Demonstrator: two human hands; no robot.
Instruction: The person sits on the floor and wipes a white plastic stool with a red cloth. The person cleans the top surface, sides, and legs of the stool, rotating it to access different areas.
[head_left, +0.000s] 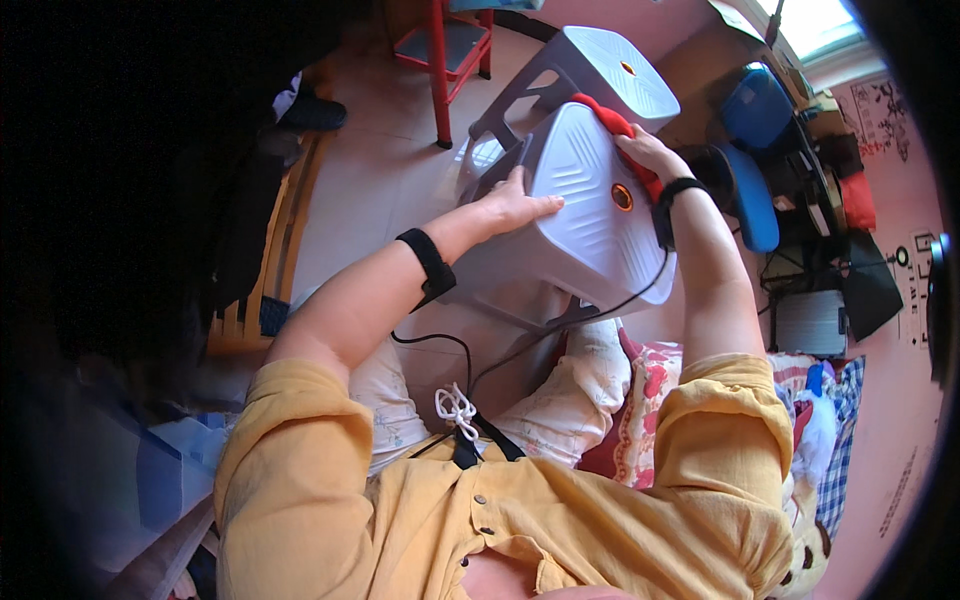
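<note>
A light grey plastic stool (592, 240) is tilted in front of me, its ribbed seat turned up towards me. My left hand (520, 202) grips the near left edge of that seat, thumb on top and fingers over the side. On the far right edge my right hand (649, 152) presses a red cloth (609, 118), which lies along the rim. An orange-brown round piece (622, 197) sits in the seat's middle. Both wrists wear black bands, and a black cable hangs from the right one across the stool.
A second grey plastic stool (622, 71) stands just behind. Further back is a red metal step stool (442, 75). A blue chair (750, 199) stands at the right, a wooden slatted frame (276, 259) at the left. A patterned red and white cushion (652, 375) lies beside my leg.
</note>
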